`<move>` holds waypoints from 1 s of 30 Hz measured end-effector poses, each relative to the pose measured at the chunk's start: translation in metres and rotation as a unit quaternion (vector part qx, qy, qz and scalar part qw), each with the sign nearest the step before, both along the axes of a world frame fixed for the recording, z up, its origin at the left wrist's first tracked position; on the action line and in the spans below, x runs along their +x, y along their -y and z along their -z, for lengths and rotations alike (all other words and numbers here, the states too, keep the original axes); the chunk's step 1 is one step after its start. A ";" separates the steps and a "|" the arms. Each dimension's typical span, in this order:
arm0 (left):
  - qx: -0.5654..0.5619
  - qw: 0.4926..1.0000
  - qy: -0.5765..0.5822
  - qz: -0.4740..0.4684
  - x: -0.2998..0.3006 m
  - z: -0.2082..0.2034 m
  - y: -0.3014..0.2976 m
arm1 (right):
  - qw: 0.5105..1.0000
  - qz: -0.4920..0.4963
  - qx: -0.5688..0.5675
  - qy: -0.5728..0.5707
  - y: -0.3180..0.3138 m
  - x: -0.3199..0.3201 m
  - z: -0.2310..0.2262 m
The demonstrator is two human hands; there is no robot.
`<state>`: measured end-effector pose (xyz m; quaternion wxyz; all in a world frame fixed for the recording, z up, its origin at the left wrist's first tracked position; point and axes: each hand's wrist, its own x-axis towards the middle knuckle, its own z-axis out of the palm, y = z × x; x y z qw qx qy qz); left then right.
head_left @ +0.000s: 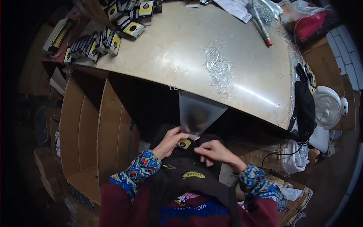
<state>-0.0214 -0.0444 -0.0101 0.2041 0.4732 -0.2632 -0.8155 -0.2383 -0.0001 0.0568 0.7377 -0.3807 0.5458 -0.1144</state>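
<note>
My left hand (171, 143) is closed on a small yellow-and-black box (184, 143), held low in front of my apron (181, 166). Close by on the right, my right hand (215, 152) has its fingers curled together, its fingertips near the box. Whatever those fingers may hold is too small to make out. Just beyond both hands, a translucent grey chute-like panel (202, 111) slopes down from the table edge and narrows towards the box. On the tabletop (159, 56) above it lies a loose pile of small bent metal wire pieces (219, 70).
Several yellow-and-black boxes (92, 46) stand in rows at the table's far left. A tube-like tool with an orange tip (261, 28) lies at the far right, and a white fan (327, 108) stands beyond the right edge. An open cardboard carton (81, 132) is at my left.
</note>
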 end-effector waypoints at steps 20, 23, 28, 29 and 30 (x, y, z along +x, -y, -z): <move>-0.338 0.934 -0.017 0.117 0.004 -0.018 -0.014 | 0.690 0.088 -0.567 -0.441 0.127 0.037 0.002; -0.016 0.997 -0.042 -0.065 -0.028 -0.047 -0.010 | 0.660 0.093 -0.566 -0.484 0.098 0.037 -0.013; -0.023 0.998 -0.024 -0.058 -0.028 -0.026 -0.012 | 0.705 0.090 -0.604 -0.361 0.069 0.009 -0.078; -0.035 0.997 -0.004 -0.073 -0.024 -0.019 -0.017 | 0.722 0.141 -0.603 -0.308 0.066 0.005 -0.076; -0.056 0.996 0.034 -0.059 -0.021 -0.026 -0.020 | 0.771 0.157 -0.562 -0.256 0.061 0.002 -0.078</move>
